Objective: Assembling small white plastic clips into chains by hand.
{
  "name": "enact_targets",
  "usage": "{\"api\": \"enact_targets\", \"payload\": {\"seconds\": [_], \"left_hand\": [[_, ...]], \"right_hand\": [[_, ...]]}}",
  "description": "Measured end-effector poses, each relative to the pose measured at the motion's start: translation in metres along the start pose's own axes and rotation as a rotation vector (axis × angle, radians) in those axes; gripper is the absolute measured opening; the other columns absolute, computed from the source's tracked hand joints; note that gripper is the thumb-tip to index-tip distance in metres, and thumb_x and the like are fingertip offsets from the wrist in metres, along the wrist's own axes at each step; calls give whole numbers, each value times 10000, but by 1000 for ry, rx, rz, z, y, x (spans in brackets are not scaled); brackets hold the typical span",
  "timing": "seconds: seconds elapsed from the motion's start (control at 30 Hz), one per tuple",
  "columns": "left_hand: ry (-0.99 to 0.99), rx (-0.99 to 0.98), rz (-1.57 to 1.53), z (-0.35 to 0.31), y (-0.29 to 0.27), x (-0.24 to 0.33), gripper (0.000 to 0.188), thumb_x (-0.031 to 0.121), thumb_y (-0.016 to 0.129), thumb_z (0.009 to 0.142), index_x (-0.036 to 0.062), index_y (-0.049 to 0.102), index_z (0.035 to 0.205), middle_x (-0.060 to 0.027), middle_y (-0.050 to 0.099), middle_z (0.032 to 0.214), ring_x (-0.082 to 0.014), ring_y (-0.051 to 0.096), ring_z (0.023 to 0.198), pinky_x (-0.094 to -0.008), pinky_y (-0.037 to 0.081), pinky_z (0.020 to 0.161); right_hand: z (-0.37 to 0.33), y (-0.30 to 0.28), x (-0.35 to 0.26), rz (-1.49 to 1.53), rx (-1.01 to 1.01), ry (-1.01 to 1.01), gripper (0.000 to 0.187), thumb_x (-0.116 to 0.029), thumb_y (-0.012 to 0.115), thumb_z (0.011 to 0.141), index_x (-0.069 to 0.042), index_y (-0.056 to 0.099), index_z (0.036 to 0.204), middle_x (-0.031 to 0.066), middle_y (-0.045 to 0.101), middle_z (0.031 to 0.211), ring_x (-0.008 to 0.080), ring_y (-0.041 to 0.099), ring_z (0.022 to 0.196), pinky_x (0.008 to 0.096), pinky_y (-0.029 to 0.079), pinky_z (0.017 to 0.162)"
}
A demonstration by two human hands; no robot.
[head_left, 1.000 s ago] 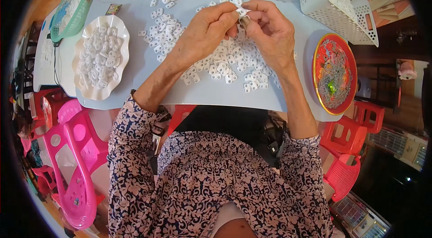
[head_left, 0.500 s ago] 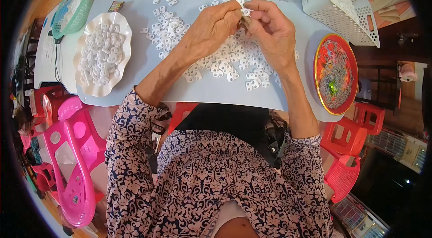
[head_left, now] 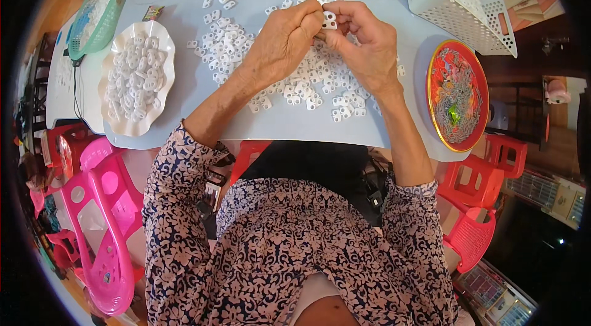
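Observation:
Over the far middle of the table, both hands meet at a small white plastic piece [head_left: 330, 20] with dark round holes. My left hand [head_left: 284, 40] is closed, its fingertips pressed against the piece's left side. From the other side, the thumb and fingers of my right hand [head_left: 368, 43] pinch it. Anything else inside the left fingers is hidden. Beneath and around both hands spreads a loose pile of similar white pieces [head_left: 311, 76]. To the right stands a red round tray [head_left: 433, 104] with a gold rim, holding many small grey metal parts [head_left: 457, 89].
A white scalloped dish [head_left: 166, 73] heaped with white pieces sits at the left of the pale blue table [head_left: 191, 123]. Beyond it is a green basket [head_left: 111, 24]. A white perforated basket [head_left: 492, 30] stands at the far right. Pink [head_left: 114, 277] and red stools [head_left: 471, 184] flank the table.
The white piece has turned, so its holed face shows more fully between my hands. Both hands stay together, shifted slightly left in the picture, as the whole table has.

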State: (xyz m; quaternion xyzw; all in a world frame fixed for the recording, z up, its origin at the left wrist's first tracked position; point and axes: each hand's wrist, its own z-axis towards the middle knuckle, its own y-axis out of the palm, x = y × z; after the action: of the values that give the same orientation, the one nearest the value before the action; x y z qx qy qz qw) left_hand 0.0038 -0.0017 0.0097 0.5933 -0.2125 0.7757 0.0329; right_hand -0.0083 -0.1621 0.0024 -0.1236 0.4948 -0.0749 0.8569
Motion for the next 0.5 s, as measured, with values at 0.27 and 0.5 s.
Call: {"api": "enact_targets", "payload": {"seconds": [0.27, 0.5], "left_hand": [[100, 18, 43, -2, 2, 7, 198, 124, 404, 899, -31, 451, 786, -171, 444, 645, -258, 382, 557, -360, 410, 555], [225, -13, 109, -4, 1, 4, 205, 132, 397, 893, -25, 436, 767, -128, 423, 624, -220, 368, 559, -345, 391, 546]], "right_hand": [[0, -7, -13, -160, -46, -23, 265, -64, 747, 720, -27, 598, 936, 47, 577, 676, 124, 565, 606, 248, 487, 588], [0, -8, -13, -221, -61, -54, 260, -92, 768, 712, -25, 585, 884, 57, 624, 705, 129, 611, 621, 254, 507, 581]]}}
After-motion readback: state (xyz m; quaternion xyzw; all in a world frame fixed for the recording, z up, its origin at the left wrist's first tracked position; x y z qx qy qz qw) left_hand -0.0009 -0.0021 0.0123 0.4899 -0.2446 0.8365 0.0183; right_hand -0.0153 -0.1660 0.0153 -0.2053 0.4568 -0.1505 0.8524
